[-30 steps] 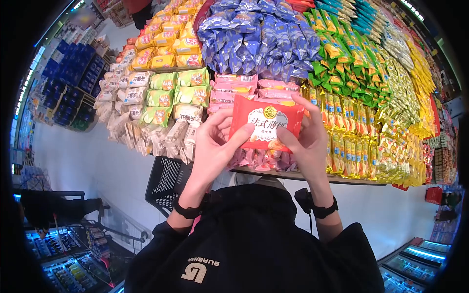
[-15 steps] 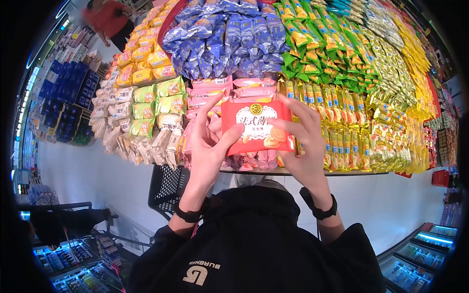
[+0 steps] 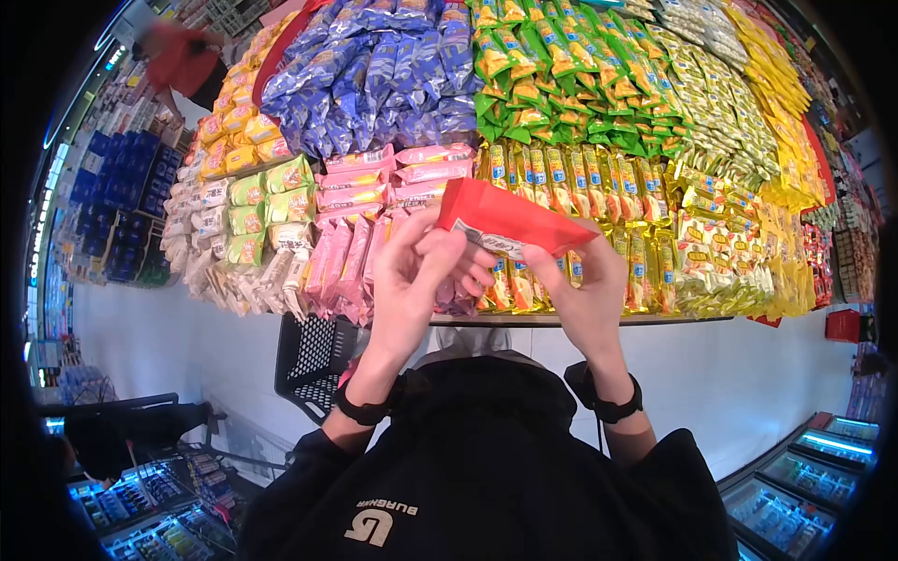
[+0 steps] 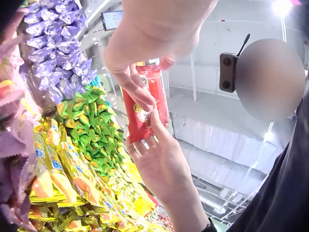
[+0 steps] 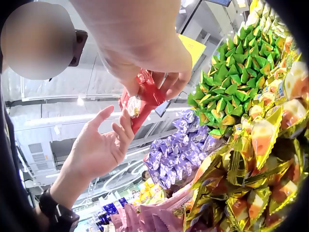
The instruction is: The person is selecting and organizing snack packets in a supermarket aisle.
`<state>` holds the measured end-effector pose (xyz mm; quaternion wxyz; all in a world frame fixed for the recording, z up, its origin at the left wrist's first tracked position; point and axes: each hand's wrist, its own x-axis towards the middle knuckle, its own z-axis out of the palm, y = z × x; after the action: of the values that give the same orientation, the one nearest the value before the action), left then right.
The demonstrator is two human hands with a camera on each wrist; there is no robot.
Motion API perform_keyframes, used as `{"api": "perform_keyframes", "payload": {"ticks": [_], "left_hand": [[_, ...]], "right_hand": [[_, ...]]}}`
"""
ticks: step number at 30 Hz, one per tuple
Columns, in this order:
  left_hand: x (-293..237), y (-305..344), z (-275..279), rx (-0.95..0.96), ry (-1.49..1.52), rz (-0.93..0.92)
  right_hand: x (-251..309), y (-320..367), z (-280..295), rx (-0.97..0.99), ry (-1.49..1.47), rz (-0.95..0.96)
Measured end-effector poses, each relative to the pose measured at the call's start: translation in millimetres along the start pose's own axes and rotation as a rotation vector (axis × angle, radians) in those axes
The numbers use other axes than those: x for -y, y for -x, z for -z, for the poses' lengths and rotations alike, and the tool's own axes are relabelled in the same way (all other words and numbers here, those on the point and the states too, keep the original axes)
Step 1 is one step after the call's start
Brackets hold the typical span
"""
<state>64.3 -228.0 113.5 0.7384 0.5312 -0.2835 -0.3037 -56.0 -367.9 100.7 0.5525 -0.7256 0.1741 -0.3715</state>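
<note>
A red biscuit packet (image 3: 514, 220) is tilted above the snack display, its printed front facing down toward the person. My right hand (image 3: 591, 273) pinches its right end between thumb and fingers. At the other end, my left hand (image 3: 412, 271) has its fingers loosely extended against the packet, with the thumb apart from it. In the right wrist view the left hand (image 5: 99, 147) touches the packet (image 5: 140, 101) with its fingertips. The left wrist view shows the right hand's (image 4: 161, 164) thumb on the packet's (image 4: 145, 104) printed face.
Below the hands lie pink packets (image 3: 351, 252) and gold packets (image 3: 599, 187). Blue-purple packets (image 3: 374, 84) and green packets (image 3: 571, 75) are heaped farther back. A black basket (image 3: 313, 360) stands at the display's front edge. Another person (image 3: 182, 61) is at far left.
The packet has turned from facing the head camera to tilted, its front now foreshortened. The left thumb has come off its face. The view has shifted right along the display.
</note>
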Motion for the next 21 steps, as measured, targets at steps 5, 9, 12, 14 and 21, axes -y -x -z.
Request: {"api": "perform_keyframes", "payload": {"ticks": [5,9,12,14,21], "left_hand": [[12.5,5.8,-17.7,-0.059,-0.022,0.037],[15.0,10.4,-26.4,-0.065,-0.064,0.033],[15.0,14.7,-32.6,-0.07,-0.098,0.028],[17.5,15.6,-34.8,-0.087,-0.065,-0.006],[9.3,23.9,-40.5,-0.071,0.119,0.014]], "right_hand": [[0.5,0.0,15.9,0.008,-0.124,0.009],[3.9,1.1,24.5,0.03,-0.235,-0.095],[-0.3,4.9,30.3,0.057,-0.224,-0.1],[-5.4,3.5,36.4,0.112,-0.134,0.014],[0.4,-0.9,49.4,0.214,0.239,0.41]]}}
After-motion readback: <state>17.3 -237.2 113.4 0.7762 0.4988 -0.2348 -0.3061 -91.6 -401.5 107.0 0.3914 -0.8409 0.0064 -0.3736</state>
